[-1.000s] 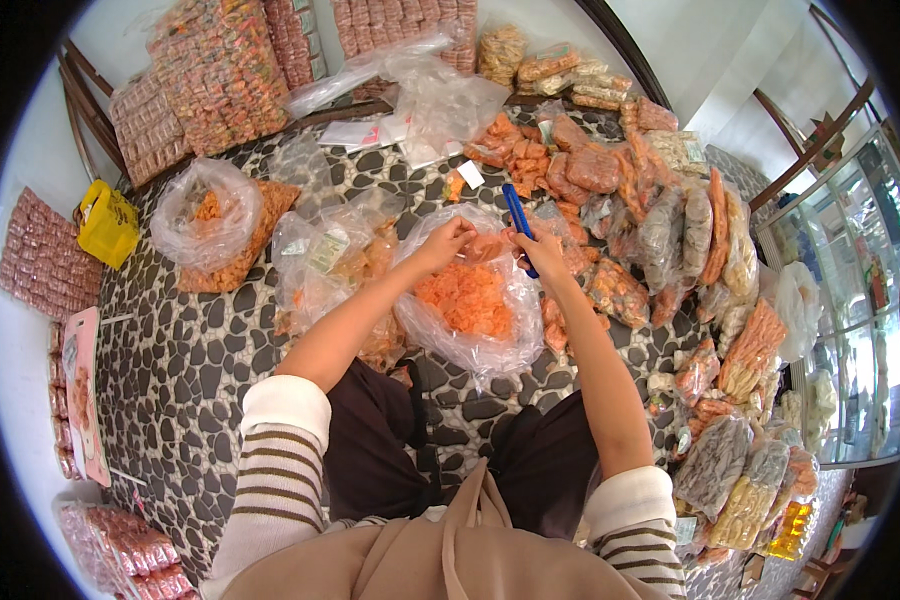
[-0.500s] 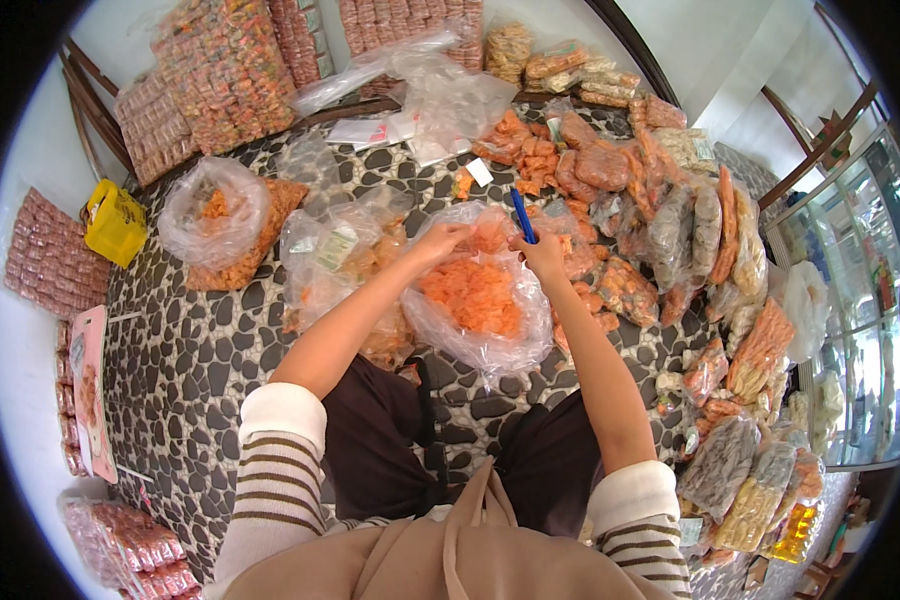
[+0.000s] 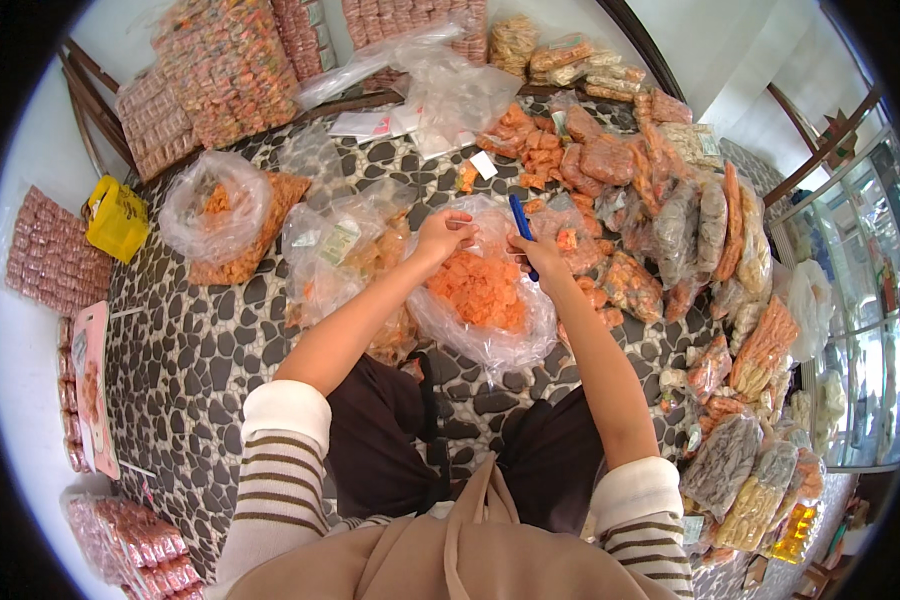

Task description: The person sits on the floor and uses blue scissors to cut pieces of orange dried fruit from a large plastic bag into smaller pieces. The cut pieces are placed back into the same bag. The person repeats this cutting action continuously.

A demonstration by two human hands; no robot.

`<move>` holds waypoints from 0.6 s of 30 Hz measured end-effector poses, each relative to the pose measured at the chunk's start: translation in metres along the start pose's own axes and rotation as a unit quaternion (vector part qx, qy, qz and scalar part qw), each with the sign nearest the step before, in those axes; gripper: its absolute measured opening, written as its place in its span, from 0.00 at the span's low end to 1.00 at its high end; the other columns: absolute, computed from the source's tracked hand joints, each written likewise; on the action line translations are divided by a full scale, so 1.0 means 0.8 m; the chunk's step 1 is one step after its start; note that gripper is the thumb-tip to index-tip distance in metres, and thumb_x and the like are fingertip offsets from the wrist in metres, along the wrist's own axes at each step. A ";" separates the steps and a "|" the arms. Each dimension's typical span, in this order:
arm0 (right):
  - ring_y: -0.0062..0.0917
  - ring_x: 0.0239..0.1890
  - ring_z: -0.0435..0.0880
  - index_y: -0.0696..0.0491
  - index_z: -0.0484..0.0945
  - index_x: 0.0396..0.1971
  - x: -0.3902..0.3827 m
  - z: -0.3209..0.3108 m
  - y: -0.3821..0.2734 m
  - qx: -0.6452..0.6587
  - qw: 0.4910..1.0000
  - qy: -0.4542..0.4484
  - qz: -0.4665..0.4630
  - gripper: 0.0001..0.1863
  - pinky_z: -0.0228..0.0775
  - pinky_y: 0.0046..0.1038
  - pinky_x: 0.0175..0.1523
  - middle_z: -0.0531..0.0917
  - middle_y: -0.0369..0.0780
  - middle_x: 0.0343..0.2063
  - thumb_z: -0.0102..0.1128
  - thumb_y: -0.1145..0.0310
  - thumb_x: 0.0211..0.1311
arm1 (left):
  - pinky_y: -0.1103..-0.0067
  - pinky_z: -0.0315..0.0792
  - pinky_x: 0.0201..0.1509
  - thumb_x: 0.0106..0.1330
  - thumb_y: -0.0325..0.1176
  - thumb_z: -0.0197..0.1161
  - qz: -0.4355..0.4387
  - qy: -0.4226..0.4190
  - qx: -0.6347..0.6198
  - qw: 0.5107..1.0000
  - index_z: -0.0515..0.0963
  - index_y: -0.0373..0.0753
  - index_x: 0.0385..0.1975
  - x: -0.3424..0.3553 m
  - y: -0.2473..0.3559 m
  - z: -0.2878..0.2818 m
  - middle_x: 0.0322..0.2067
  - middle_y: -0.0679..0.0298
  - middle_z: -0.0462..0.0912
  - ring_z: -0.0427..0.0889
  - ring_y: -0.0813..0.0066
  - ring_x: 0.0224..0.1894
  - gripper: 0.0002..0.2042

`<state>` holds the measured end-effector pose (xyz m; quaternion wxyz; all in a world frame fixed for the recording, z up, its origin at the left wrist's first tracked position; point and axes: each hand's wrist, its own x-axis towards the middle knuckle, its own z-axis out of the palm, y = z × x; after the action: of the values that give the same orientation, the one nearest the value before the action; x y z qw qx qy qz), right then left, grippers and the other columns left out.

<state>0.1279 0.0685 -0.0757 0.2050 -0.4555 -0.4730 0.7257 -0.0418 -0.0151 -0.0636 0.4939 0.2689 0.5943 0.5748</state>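
A large clear plastic bag (image 3: 526,338) lies with its mouth spread in front of me, holding a heap of thin orange chips (image 3: 478,290). Over its far left edge is my left hand (image 3: 444,236), fingers loosely bent and apart, with nothing visible in them. On the far right edge, my right hand (image 3: 540,256) grips a slim blue tool (image 3: 521,220) that points up and away; its exact kind cannot be made out. Just beyond the right hand shows a small patch of bright orange pieces (image 3: 567,239) in clear plastic.
Another clear bag of orange pieces (image 3: 336,248) lies left of the heap. Further left stand an open bag (image 3: 215,205) and a yellow bag (image 3: 118,220). Many filled packets (image 3: 602,165) crowd the right side, near a glass case (image 3: 850,300). Empty plastic sheets (image 3: 460,100) lie ahead.
The bag of orange pieces between my hands no longer shows there. My left hand's fingers have loosened, and the blue tool has tilted slightly. Bright orange pieces now show beyond my right hand.
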 end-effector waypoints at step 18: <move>0.18 0.16 0.71 0.57 0.72 0.33 0.023 -0.009 0.031 -0.127 0.990 0.050 -0.038 0.16 0.61 0.20 0.18 0.75 0.37 0.20 0.48 0.57 0.59 | 0.74 0.70 0.32 0.53 0.37 0.62 0.199 0.348 0.336 0.852 0.73 0.37 0.29 -0.014 -0.019 -0.070 0.28 0.61 0.76 0.76 0.68 0.30 0.11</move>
<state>0.1278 0.0738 -0.1068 0.1964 -0.4951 -0.5677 0.6277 -0.0840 -0.0516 -0.0832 0.0091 0.3138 0.8181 0.4818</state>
